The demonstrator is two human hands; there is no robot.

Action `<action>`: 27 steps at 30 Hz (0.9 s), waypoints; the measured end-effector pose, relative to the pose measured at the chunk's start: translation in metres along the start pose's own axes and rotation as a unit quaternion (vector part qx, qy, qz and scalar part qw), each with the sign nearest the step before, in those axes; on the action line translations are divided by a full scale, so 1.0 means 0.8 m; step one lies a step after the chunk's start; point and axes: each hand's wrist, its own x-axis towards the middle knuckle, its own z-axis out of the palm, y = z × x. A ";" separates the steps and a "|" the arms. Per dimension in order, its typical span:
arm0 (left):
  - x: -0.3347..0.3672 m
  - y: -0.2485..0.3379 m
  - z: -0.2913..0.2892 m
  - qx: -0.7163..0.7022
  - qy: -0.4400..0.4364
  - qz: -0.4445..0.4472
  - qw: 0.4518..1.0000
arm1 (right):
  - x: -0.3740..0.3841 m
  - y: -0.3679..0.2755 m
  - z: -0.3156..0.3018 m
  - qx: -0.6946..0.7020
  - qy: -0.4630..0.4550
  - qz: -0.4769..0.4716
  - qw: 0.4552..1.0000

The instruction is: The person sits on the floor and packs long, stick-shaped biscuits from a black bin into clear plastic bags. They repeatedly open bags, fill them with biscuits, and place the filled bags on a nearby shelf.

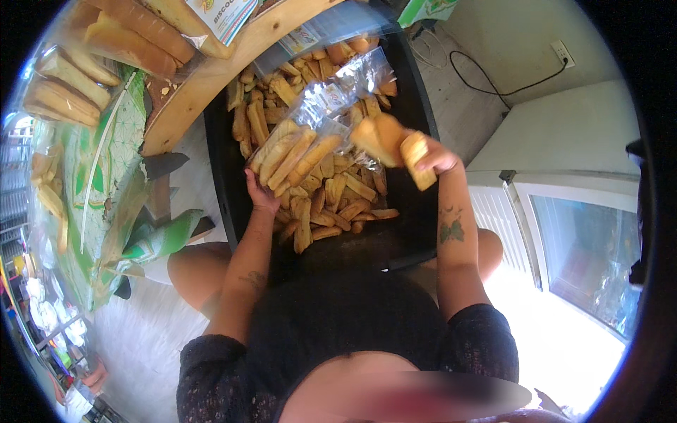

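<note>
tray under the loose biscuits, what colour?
Black tray, seen in the head view.

Harsh daylight overexposes the floor (pixel 536 331) at lower right; fisheye edges bend, dark rim, blurred foreground.

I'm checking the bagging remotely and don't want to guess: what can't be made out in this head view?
- Left hand: fingers hidden under the clear bag of biscuit sticks.
- Right hand: how many pieces it grips, since they overlap.
- Black tray: its near edge, covered by the person's dark clothing.
- Bag's open end: lost in glare and crinkled plastic.
- Wrapped loaves, upper left: cut off by the rim.
</note>
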 end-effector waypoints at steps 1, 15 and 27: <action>0.001 0.001 0.001 0.009 -0.002 0.007 1.000 | -0.004 -0.014 0.002 0.007 0.025 -0.039 0.999; 0.001 0.002 0.001 0.046 -0.082 -0.059 0.994 | -0.013 -0.126 0.146 -0.844 -0.005 -0.208 0.494; -0.010 0.007 0.011 -0.021 -0.124 -0.046 0.991 | -0.029 -0.141 0.088 -0.544 -0.018 -0.068 0.836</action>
